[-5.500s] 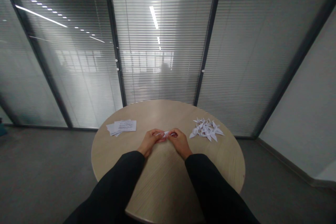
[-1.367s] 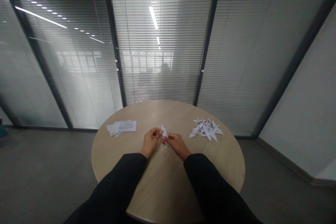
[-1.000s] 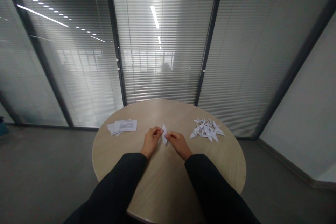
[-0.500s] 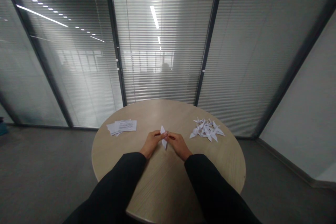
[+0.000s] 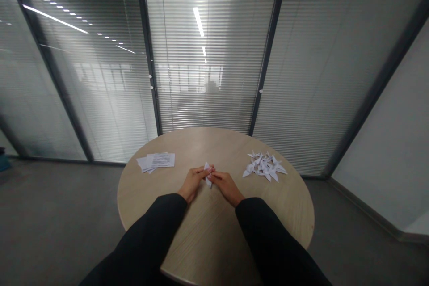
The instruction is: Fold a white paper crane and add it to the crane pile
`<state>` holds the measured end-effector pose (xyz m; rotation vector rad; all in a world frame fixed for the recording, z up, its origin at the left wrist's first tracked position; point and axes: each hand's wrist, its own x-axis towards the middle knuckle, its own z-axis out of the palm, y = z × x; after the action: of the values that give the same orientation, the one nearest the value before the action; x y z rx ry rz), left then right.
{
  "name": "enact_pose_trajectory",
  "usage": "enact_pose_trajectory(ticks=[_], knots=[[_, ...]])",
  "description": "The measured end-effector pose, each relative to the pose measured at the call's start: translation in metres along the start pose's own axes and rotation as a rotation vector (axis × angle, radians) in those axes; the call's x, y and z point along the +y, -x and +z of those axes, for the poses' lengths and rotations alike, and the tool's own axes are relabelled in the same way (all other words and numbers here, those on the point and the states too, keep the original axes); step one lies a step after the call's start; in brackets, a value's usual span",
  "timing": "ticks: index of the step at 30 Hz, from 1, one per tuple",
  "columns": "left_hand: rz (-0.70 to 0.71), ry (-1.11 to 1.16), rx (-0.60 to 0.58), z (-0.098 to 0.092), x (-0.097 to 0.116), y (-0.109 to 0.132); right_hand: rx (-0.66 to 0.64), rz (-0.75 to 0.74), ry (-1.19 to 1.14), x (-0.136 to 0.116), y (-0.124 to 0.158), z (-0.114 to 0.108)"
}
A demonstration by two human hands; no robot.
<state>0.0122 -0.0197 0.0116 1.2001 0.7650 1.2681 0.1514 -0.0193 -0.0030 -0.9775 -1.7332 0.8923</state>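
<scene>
Between my two hands, over the middle of the round table, is a narrow piece of folded white paper (image 5: pixel 208 182) with pointed ends. My left hand (image 5: pixel 193 182) pinches it from the left, thumb on top. From the right, my right hand (image 5: pixel 227 184) has its fingertips closed on the same paper, touching those of the left. Fingers cover the paper's middle, so its creases there are hidden. To the right lies a heap of folded white paper cranes (image 5: pixel 264 166). A loose stack of printed white paper sheets (image 5: pixel 161 160) rests to the left.
The round wooden table (image 5: pixel 201 143) has a curved edge close around my forearms. Behind it stands a glass partition with blinds (image 5: pixel 208 107) in dark frames. A pale wall (image 5: pixel 392 143) rises at the right, and grey floor (image 5: pixel 67 205) surrounds the table.
My right fingers have shifted slightly to the left and up over the folded paper, and less of its lower point shows. The heap and the sheets stay in place.
</scene>
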Motion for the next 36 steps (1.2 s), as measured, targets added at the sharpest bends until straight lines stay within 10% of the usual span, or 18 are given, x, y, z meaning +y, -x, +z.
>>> enact_pose_trajectory(ticks=[22, 36], knots=[[-0.006, -0.037, 0.005, -0.002, -0.002, -0.003, -0.009, 0.074, -0.142, 0.007, -0.003, -0.003], [-0.041, 0.004, 0.06, -0.001, -0.002, -0.002, 0.301, -0.125, 0.249, 0.005, -0.003, -0.005]])
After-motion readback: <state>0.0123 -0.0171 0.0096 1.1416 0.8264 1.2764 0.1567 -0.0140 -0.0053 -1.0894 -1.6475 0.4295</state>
